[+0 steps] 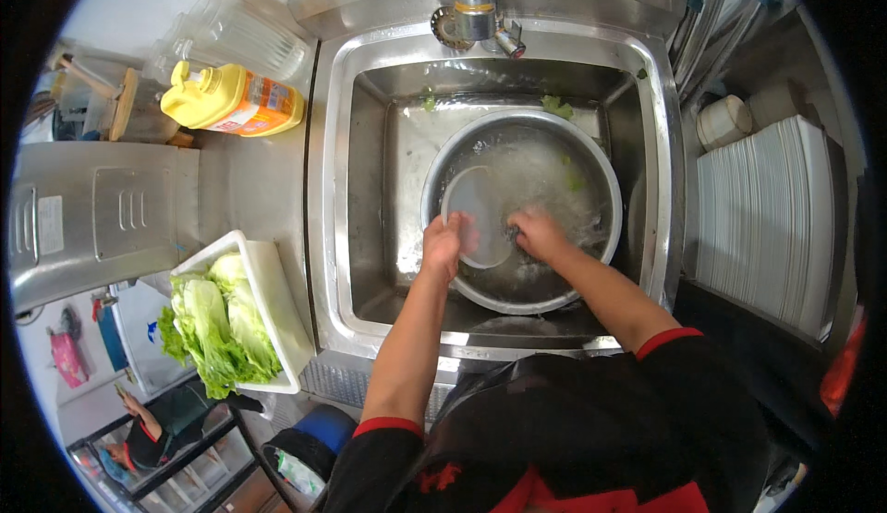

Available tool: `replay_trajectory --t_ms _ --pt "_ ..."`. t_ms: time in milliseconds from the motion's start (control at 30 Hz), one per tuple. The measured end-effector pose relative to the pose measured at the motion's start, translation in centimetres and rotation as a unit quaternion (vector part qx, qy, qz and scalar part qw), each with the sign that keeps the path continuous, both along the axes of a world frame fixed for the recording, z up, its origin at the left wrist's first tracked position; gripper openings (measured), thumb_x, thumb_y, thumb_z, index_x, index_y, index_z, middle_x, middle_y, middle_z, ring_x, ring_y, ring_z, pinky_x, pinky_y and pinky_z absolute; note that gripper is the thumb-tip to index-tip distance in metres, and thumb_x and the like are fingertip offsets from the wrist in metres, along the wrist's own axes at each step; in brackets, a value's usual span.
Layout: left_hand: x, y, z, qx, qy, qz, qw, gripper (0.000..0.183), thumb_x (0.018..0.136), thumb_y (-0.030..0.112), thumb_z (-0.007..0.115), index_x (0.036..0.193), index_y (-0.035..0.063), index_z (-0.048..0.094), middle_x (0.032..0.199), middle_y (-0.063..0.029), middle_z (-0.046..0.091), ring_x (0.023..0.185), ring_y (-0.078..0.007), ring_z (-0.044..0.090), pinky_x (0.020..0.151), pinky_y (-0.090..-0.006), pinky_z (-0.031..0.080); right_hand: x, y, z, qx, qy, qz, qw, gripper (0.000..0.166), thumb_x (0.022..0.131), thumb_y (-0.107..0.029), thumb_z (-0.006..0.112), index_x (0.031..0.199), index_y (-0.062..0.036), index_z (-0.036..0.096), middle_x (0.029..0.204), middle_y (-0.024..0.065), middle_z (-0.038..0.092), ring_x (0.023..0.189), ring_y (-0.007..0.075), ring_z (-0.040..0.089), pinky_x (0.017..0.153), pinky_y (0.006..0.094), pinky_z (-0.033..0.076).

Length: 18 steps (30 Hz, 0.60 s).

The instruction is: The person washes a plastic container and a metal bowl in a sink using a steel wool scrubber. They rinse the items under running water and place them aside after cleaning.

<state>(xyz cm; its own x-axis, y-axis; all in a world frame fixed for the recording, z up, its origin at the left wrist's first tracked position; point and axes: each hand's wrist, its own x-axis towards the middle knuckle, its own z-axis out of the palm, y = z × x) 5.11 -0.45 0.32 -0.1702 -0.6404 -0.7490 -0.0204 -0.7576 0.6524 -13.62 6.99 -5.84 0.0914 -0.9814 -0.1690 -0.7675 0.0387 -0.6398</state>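
Observation:
A large round metal basin (434,175) of cloudy water stands in the stainless steel sink (367,187). My left hand (445,244) grips the rim of a pale round dish (478,201), which is tilted inside the basin and partly under water. Its exact kind is hard to tell. My right hand (539,233) is closed over the water beside the dish. At its fingertips shows a small dark thing, apparently a metal scourer (513,232), mostly hidden by the fingers. Bits of green leaf (574,179) float in the water.
A tap (477,0) hangs over the sink's back edge. On the left counter are a yellow detergent jug (232,100), clear pitchers (260,42) and a white tub (277,305) of lettuce (222,312). Stacked white trays (755,215) stand right. A co-worker (163,430) is at lower left.

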Motion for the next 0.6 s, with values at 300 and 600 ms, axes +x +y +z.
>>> replay_trajectory --t_ms 300,600 --pt "1.3 2.1 -3.8 -0.045 0.116 0.101 0.987 0.020 0.088 0.008 0.042 0.107 0.0031 0.044 0.098 -0.0125 0.055 0.076 -0.0267 0.059 0.061 -0.0395 0.053 7.0 -3.0 6.0 -0.134 -0.222 -0.019 0.966 0.032 0.066 -0.007 0.058 0.098 -0.0077 0.055 0.092 0.0130 0.057 0.088 0.0330 0.053 0.079 0.0382 0.042" --pt "1.0 2.2 -0.1 0.078 0.046 0.057 0.994 0.056 0.070 -0.013 0.037 0.119 0.0141 0.030 0.109 -0.0136 0.050 0.075 -0.0292 0.060 0.054 -0.0366 0.054 4.3 -8.4 1.0 0.004 -0.098 -0.165 0.981 0.034 0.068 -0.002 0.055 0.101 -0.0076 0.055 0.098 0.0146 0.057 0.093 0.0332 0.053 0.081 0.0399 0.042"
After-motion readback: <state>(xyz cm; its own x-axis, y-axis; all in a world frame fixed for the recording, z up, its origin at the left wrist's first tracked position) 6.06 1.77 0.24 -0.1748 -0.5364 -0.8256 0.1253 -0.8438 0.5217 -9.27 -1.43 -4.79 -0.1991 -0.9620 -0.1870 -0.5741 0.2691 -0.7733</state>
